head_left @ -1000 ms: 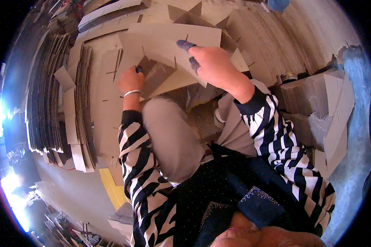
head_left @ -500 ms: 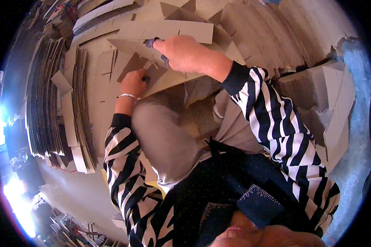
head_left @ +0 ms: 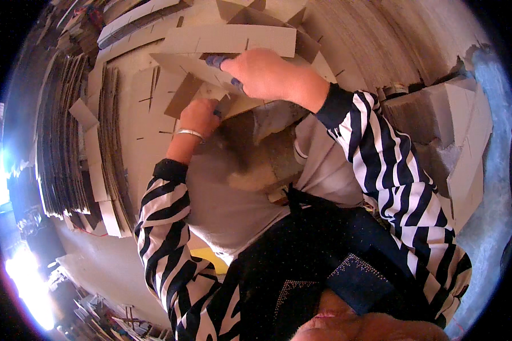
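Note:
My left hand (head_left: 199,117), with a pale bracelet at the wrist, is closed at the near edge of small cardboard divider strips (head_left: 183,95) that stand crossed. My right hand (head_left: 267,73) is closed above and to the right, with dark coverings on the thumb and a finger. It pinches the top edge of a cardboard strip whose far end (head_left: 168,61) shows left of the fingers. Just beyond lies a long slotted cardboard strip (head_left: 227,38). My palms hide where the pieces meet.
Stacks of cardboard strips (head_left: 65,136) stand at the left, with a slotted stack (head_left: 111,148) beside them. Interlocked dividers (head_left: 256,14) sit at the far side. Large cardboard stacks (head_left: 375,45) fill the right. My knees are below the pale work surface (head_left: 133,108).
My left hand has moved right and slightly nearer, along with the small crossed strips. My right hand has shifted a little to the right.

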The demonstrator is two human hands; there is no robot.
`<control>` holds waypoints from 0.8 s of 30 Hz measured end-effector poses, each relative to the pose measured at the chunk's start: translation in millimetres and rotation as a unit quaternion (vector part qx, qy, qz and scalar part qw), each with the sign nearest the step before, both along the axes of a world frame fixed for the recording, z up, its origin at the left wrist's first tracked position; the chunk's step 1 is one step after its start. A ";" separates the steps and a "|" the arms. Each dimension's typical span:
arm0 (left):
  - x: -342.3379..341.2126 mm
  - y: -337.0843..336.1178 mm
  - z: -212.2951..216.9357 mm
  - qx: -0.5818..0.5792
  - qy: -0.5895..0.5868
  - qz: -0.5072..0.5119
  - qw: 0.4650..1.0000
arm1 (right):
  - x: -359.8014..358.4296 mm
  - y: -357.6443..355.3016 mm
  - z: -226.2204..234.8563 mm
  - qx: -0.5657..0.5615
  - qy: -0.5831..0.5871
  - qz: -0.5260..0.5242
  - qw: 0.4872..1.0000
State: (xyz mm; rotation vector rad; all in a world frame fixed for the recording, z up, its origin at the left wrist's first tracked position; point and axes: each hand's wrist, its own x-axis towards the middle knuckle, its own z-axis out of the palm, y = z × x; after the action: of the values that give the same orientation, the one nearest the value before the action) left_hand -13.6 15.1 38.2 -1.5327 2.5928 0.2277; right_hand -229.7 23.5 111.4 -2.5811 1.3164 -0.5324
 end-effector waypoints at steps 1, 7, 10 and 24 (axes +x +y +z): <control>-1.1 0.1 -3.3 -0.002 0.006 -0.001 1.000 | -1.7 4.4 -2.7 0.006 0.000 -0.003 1.000; 14.9 0.2 -15.3 -0.043 0.050 0.024 0.998 | -10.3 29.6 -21.2 0.036 -0.028 -0.032 0.998; 3.0 6.8 -15.7 -0.012 0.052 0.013 0.998 | -6.1 38.8 -16.3 0.040 -0.057 -0.022 0.997; 5.7 1.3 21.9 -0.154 0.219 0.053 0.962 | -18.9 59.7 -90.1 0.060 0.000 -0.101 0.993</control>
State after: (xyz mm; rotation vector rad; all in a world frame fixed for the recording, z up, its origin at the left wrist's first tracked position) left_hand -7.9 16.4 60.2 -1.9198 3.0010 0.1997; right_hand -248.6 83.3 21.2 -2.3666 1.5691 -0.4701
